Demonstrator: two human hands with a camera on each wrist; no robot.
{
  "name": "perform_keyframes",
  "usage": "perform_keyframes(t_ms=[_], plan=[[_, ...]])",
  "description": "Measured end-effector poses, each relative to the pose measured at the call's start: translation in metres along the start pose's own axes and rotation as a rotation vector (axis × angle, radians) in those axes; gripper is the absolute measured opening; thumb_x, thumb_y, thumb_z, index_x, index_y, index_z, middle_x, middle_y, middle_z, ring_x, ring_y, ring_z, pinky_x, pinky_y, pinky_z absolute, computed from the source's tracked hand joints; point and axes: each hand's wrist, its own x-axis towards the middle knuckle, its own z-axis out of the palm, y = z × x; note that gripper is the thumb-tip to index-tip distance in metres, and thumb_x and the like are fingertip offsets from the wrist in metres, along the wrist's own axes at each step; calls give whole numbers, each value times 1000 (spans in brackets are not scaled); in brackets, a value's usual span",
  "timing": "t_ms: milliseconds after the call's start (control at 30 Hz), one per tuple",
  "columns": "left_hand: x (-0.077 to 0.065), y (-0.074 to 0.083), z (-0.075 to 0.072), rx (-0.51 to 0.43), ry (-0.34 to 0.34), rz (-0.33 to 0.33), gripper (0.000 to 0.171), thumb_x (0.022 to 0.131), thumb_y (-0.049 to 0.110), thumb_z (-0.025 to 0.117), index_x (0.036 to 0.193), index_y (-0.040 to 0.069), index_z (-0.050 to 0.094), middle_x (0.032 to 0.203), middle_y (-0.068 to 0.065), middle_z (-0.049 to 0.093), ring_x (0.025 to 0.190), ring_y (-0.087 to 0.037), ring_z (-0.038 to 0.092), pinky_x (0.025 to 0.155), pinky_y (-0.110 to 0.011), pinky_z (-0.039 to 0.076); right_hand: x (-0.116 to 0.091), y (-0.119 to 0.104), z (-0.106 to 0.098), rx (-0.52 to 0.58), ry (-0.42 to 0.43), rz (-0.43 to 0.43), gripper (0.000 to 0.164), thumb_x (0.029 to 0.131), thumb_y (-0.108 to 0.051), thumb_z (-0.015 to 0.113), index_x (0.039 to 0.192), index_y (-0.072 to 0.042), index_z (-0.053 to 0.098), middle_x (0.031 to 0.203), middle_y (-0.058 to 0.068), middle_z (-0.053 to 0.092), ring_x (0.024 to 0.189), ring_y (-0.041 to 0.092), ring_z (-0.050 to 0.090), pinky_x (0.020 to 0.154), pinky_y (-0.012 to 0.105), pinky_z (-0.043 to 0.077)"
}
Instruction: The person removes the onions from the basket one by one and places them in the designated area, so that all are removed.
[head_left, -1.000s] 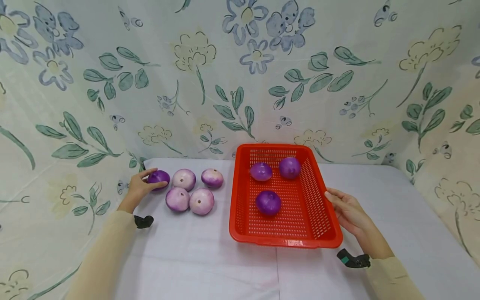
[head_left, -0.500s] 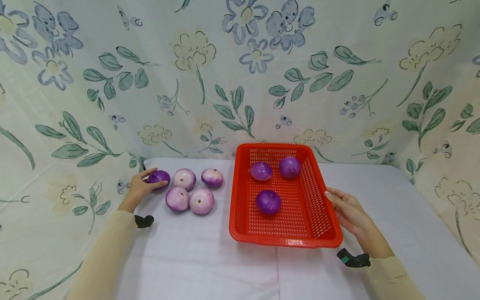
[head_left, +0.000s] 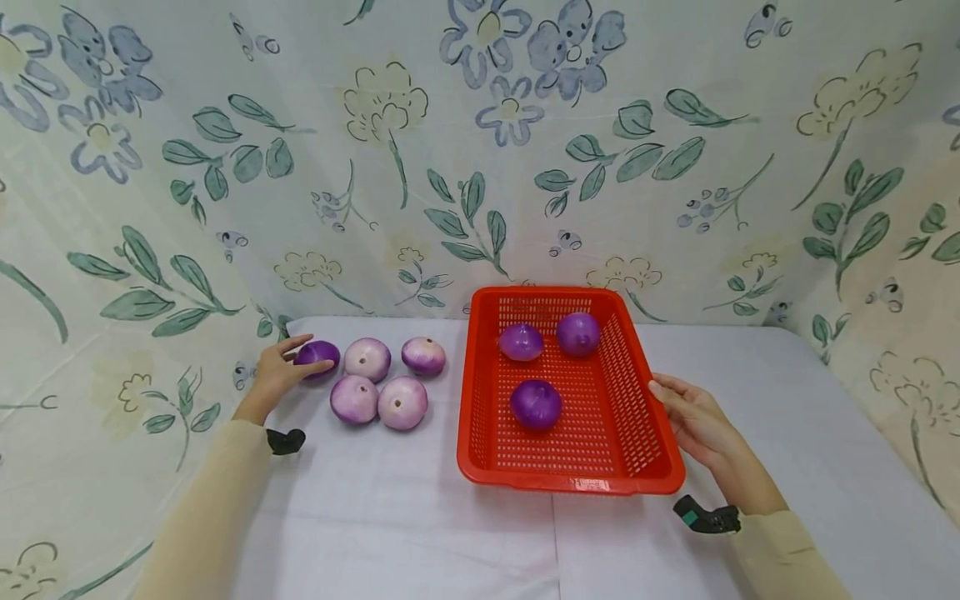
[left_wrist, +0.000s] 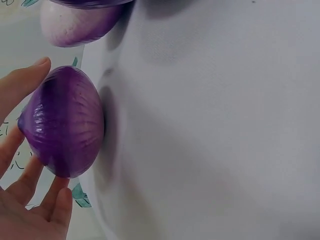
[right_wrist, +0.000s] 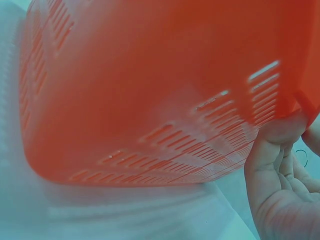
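A glossy dark purple onion (head_left: 320,358) lies at the left end of the table, and my left hand (head_left: 272,379) holds it between thumb and fingers. Seen from the left wrist, the same onion (left_wrist: 70,122) sits close to the white cloth, thumb at one side and fingertips under the other. My right hand (head_left: 701,423) grips the right rim of a red perforated plastic basket (head_left: 540,481), thumb on top of the edge. In the right wrist view the hand (right_wrist: 280,170) curls over the rim beside the slotted basket wall (right_wrist: 130,95). Three purple onions (head_left: 536,404) lie inside the basket.
Several paler pink-and-purple onions (head_left: 402,403) stand grouped between my left hand and the basket. A white cloth (head_left: 390,517) covers the table. Floral fabric (head_left: 495,200) hangs behind it and along both sides.
The head view shifts very slightly. Both hands stay where they were, the left on the onion and the right on the basket rim.
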Motion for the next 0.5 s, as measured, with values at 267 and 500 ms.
perform_keyframes(t_ms=[267,500], plan=[[-8,10,-12,63,11,35,88,83,40,82,153,10,39,159,-24,25,142,-49,26,109,-64,31,0,1,0,-13,-14,-7,17,105,-13,51,116,-19,63,108,-1,71,91,13,68,80,28,58],[-10,28,-16,35,11,128,87,80,40,84,151,11,44,158,-24,28,140,-48,31,109,-61,33,-1,0,1,-7,-20,-14,17,105,-13,51,117,-18,62,107,-1,71,90,13,68,79,28,58]])
